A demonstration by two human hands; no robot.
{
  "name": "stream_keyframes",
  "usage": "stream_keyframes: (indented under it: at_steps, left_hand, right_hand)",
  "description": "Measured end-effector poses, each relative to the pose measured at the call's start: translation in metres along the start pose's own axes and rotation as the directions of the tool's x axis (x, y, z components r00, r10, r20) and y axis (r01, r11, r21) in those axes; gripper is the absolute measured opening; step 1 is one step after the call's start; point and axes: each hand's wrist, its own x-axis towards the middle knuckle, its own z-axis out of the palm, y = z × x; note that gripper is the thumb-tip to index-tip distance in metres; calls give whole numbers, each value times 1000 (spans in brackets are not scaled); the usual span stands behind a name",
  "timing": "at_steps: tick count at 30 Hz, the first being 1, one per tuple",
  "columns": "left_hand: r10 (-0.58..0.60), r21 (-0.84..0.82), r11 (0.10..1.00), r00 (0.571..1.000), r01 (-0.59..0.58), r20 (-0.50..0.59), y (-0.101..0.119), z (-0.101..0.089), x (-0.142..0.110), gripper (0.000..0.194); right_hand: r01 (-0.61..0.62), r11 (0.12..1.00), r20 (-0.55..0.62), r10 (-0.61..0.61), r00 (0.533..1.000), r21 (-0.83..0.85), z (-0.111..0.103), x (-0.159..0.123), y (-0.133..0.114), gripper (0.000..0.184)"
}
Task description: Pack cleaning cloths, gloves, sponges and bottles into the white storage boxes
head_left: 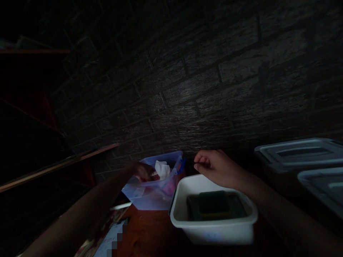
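Observation:
My left hand (pixel 144 172) reaches into a translucent bluish plastic bin (pixel 152 201). Its fingers are closed, dim and partly hidden, at the base of a white, crumpled cloth-like piece (pixel 162 170) that sticks up beside them; the grip appears to be on it. Pinkish and reddish contents show faintly through the bin wall. My right hand (pixel 210 162) hovers over the far rim of a white plastic tub (pixel 214 228), fingers curled in towards the thumb, with nothing visible in them. Inside the tub lies a dark green block (pixel 214 202), like a scouring sponge, on a darker flat thing.
Two lidded containers with grey lids (pixel 308 153) stand on the right. A dark brick-patterned wall (pixel 187 89) rises behind the brown wooden surface (pixel 144 228). Shelf edges (pixel 88 154) jut out on the left. A pale sheet (pixel 112 237) lies at the lower left. The light is very dim.

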Motion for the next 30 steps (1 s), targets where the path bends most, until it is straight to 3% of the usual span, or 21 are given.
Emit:
stream_keyframes:
  at_steps: [3, 5, 8, 10, 13, 17, 19, 21, 24, 27, 30]
  left_hand:
    - [-151, -83, 983, 978, 164, 147, -18, -31, 3, 26]
    - [-179, -158, 966, 970, 205, 161, -24, -55, 2, 20]
    - [-105, -348, 931, 994, 113, 42, -19, -80, -1, 29]
    - [-21, -483, 876, 996, -21, -82, -6, -80, -5, 32]
    - [79, -629, 751, 973, -202, -218, 25, -48, -20, 36]
    - [199, -746, 596, 955, -297, -221, 76, 33, -47, 48]
    - [274, -828, 463, 940, -315, -204, 102, 69, -58, 55]
    - [320, -790, 481, 915, -380, -246, 124, 93, -64, 63]
    - [408, -598, 579, 832, -554, -376, 145, 108, -66, 74]
    - [478, -332, 669, 727, -665, -492, 148, 110, -62, 63]
    - [503, -214, 697, 679, -685, -535, 143, 111, -58, 53]
  right_hand:
    - [-1, 1000, -2, 1, 1000, -2, -1, -1, -1, 7]
    - [7, 1000, -11, -7, 1000, -5, -1, -1, -1, 7]
    - [21, 1000, -32, -21, 999, -18, 0, -1, -1, 7]
    - [18, 999, -65, -20, 998, -31, 0, 0, -1, 7]
    - [-30, 999, -135, 27, 990, -20, 1, 0, -2, 16]
    - [-127, 989, -174, 138, 975, 74, 4, -1, -6, 57]
    - [-159, 979, -172, 179, 969, 126, 5, -2, -7, 74]
    - [-167, 976, -187, 192, 963, 141, 3, -2, -6, 84]
    - [-168, 977, -263, 199, 944, 133, -1, -1, -2, 89]
    - [-177, 971, -290, 217, 932, 159, -3, 2, 6, 71]
    - [-166, 953, -301, 241, 923, 254, 1, 6, 17, 55]
